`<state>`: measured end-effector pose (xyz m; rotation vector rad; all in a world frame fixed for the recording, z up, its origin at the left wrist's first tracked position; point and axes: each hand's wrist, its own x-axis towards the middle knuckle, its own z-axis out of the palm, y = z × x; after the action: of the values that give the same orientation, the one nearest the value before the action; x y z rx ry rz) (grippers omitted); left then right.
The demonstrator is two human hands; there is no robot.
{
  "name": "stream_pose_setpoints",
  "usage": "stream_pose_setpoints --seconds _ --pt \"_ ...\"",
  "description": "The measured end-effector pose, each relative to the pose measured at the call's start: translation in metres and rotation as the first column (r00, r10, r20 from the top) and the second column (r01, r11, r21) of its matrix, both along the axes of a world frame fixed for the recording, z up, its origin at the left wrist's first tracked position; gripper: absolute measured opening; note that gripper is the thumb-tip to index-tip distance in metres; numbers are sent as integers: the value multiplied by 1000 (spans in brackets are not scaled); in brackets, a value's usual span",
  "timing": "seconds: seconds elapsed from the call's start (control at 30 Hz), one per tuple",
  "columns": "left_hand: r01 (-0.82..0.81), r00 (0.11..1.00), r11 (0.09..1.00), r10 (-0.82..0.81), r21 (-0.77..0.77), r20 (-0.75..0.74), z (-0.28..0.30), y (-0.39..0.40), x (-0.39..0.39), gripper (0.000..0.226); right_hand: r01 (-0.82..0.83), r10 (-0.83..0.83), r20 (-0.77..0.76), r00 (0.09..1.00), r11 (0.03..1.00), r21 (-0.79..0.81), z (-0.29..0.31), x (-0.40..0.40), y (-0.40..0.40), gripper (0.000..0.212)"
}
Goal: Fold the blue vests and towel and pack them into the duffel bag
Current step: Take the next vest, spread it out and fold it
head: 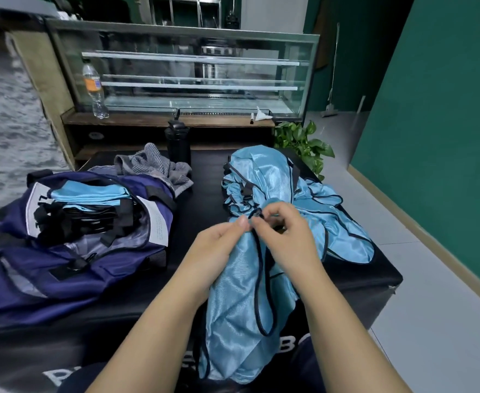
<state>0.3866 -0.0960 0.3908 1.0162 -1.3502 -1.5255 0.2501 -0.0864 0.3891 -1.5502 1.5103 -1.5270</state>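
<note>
While the duffel bag (71, 239) lay open at the table's (205, 194) left edge with folded vests (91, 194) inside, the left hand (219, 245) and right hand (287, 236) pinched a blue vest (241, 307) near the front edge; the towel (154, 165) lay behind the bag.

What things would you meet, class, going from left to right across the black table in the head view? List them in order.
Navy duffel bag with folded blue vests inside → grey towel → black bottle → left hand → right hand → pile of unfolded blue vests.
</note>
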Motion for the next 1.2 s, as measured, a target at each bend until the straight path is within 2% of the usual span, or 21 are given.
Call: stream_pose_setpoints --seconds 0.07,0.13,0.2,0.27,0.37,0.43,0.5,0.57,0.63,0.7,0.8,0.83,0.93,1.03,1.13,1.2 --pt "-10 999 999 11 -31 32 8 7 -2 52 -84 81 -86 993 996 -23 4 9 6 19" --pt "-83 994 991 89 -101 59 11 9 -1 40 -153 147 -174 974 988 -22 7 14 12 7" --pt "-165 974 970 189 -177 125 13 9 3 45 -220 214 -187 959 975 -10 11 17 18 12" --pt "-197 964 958 228 -209 136 14 9 8 52 -251 250 -120 961 968 13 16 16 24 24" --pt "-208 970 959 228 -191 90 24 16 17 39 -131 133 -16 991 989 71 22 9 26 22" --pt "-187 981 971 192 -146 26 30 20 23 31 -84 84 8 996 979 185 25 3 28 18" --pt "-143 990 982 144 -127 -4 34 22 30 30 -145 132 68 989 948 282 25 2 31 34" --pt "-124 992 983 126 -138 6 40 27 34 33 -243 197 189 962 933 264 25 2 34 45" --pt "-89 995 985 96 -146 39 43 32 37 39 -327 261 298 918 924 198 27 4 37 43" --pt "-45 993 981 64 -186 97 44 37 39 45 -329 277 311 909 935 130 32 5 39 37" --pt "-76 973 956 133 -282 189 44 39 43 72 -253 233 231 945 965 64 38 1 43 37" --pt "-91 967 947 159 -309 201 43 39 43 75 -237 221 198 955 970 58 41 0 46 37" --pt "-145 979 936 183 -321 93 41 39 44 40 -194 190 87 978 980 48 48 -6 51 31" --pt "-114 983 908 163 -403 90 41 37 47 36 -156 160 -62 985 985 68 55 -7 56 25" --pt "-60 932 846 237 -529 273 46 41 52 25 -118 132 -240 962 990 73 61 -7 58 24" --pt "-32 888 842 272 -539 372 49 45 56 25 -99 113 -321 940 993 61 65 -6 59 21"
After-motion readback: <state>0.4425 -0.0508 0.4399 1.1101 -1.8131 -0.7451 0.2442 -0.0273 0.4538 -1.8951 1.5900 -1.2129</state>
